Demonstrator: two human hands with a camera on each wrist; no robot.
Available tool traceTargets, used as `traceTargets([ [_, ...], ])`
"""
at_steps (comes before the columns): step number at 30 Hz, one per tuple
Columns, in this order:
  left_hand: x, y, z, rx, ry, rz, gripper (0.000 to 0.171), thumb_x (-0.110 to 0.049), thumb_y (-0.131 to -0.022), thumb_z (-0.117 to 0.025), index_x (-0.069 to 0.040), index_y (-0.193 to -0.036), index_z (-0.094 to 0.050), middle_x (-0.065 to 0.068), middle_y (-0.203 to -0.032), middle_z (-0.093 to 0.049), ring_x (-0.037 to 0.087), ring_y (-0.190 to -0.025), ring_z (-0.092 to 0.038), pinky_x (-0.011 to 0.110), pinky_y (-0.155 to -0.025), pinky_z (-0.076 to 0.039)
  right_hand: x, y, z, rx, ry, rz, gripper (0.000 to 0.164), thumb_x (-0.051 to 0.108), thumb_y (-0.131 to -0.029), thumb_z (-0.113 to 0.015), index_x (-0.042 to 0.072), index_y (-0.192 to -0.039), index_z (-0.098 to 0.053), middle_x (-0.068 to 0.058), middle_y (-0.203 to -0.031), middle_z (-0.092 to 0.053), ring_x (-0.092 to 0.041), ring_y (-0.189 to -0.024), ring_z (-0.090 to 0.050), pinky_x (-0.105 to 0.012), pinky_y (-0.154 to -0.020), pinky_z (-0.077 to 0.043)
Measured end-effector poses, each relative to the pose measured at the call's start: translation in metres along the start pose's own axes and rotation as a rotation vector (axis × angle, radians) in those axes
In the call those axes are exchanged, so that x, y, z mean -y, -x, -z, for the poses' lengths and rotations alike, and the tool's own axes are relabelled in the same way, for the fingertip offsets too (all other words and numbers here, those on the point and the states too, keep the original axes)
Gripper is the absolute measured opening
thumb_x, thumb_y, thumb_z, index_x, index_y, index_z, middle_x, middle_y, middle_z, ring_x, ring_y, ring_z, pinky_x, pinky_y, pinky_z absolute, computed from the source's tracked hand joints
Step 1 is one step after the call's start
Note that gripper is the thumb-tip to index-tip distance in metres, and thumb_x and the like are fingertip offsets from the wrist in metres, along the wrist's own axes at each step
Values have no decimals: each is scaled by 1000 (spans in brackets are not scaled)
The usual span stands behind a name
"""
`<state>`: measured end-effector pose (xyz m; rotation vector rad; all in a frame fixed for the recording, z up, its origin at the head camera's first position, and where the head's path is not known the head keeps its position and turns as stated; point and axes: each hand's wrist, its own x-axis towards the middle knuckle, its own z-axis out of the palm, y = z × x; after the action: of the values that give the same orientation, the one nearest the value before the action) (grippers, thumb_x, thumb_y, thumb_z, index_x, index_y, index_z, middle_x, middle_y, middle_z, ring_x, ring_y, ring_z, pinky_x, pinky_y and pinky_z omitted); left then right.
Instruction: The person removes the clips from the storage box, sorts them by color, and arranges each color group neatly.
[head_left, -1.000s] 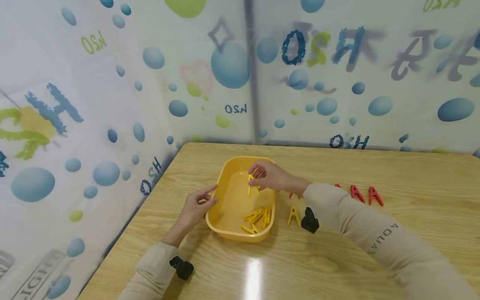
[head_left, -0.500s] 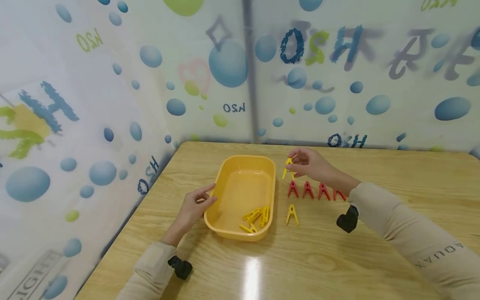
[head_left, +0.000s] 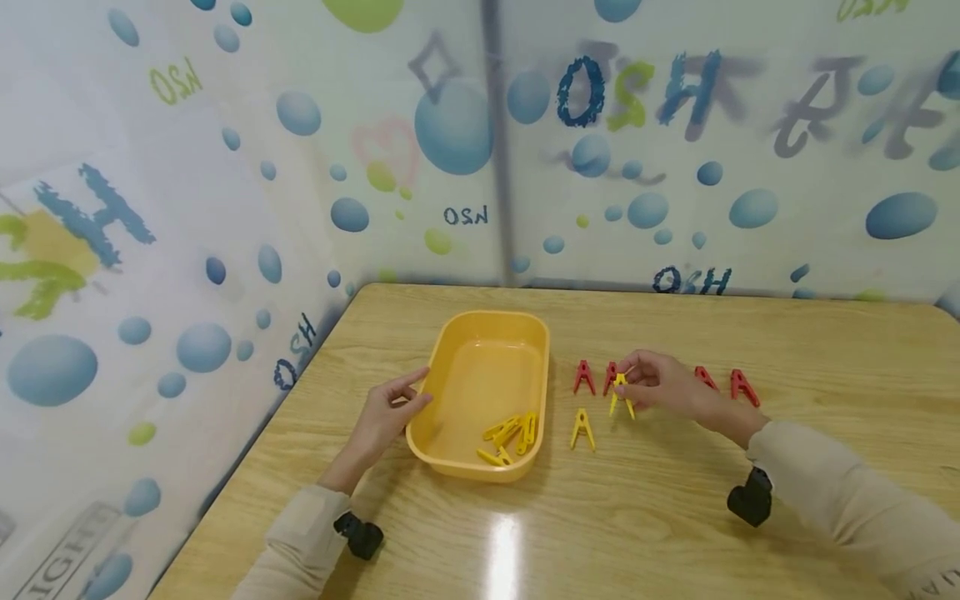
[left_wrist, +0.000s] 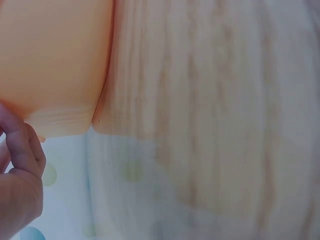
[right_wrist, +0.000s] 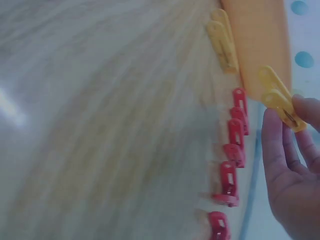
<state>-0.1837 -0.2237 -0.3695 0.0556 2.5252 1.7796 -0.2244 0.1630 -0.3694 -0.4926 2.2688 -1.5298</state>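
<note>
Beside the yellow clip (head_left: 582, 424), pinching another clip (head_left: 620, 382) in right hand (head_left: 662, 384), now brought nearly in line; touching tray (head_left: 468, 472) with spread left hand (head_left: 387, 412).

Left hand (head_left: 380, 417) is gripping the left rim of the yellow tray (head_left: 480, 367), fingers bent, its forearm slanting in from the near left. Right hand (head_left: 654, 383) is hovering to the right of the tray, well apart from it, thumb and fingertips pinching. Beige sleeves (head_left: 840, 500) are covering both forearms, ending near the bare wrists.
</note>
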Motion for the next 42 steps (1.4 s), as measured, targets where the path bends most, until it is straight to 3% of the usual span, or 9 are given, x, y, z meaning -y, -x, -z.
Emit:
traceTargets([
  [8,-17,9,-2,-9,-27,3,43,-4,-86,-56,1,-128,-46,11,-79,-50,19,-61,-52,18,-44,-43,-19,4,-9,-3,41,-46,39,20,-81,-65,-5,-105,-47,-10,-87,-55,-19,-75,-55,-31,-62,-52],
  [20,11,-5,1,-14,8,14,46,-12,-85,-60,-8,-129,-48,7,-81,-50,15,-62,-53,22,-45,-46,-28,3,-18,23,40,16,36,13,-81,-64,-10,-104,-48,-10,-86,-55,-18,-75,-56,-30,-60,-52],
  [24,9,-4,1,-11,14,14,46,-11,-85,-60,-7,-129,-47,7,-80,-50,15,-62,-53,22,-45,-46,-26,3,-19,-1,67,16,35,13,-81,-65,-9,-104,-50,-10,-87,-54,-19,-76,-55,-29,-60,-51],
  [28,-7,4,0,-5,12,23,44,-7,-86,-57,-2,-128,-46,8,-80,-50,15,-61,-52,21,-45,-45,-26,4,-21,-25,142,31,30,13,-80,-65,-6,-100,-54,-9,-87,-54,-19,-76,-53,-26,-59,-50],
  [35,9,-4,0,-9,15,15,46,-13,-85,-60,-9,-129,-47,7,-81,-51,12,-60,-52,23,-45,-46,-27,5,-24,-35,205,52,21,9,-81,-64,-4,-95,-58,-7,-84,-56,-18,-74,-54,-24,-57,-48],
  [42,8,-3,0,3,35,5,46,-13,-85,-59,-8,-129,-47,7,-80,-50,10,-57,-51,21,-44,-45,-30,6,-25,-57,253,82,23,10,-80,-64,-4,-98,-59,-6,-86,-56,-18,-76,-53,-23,-59,-47],
])
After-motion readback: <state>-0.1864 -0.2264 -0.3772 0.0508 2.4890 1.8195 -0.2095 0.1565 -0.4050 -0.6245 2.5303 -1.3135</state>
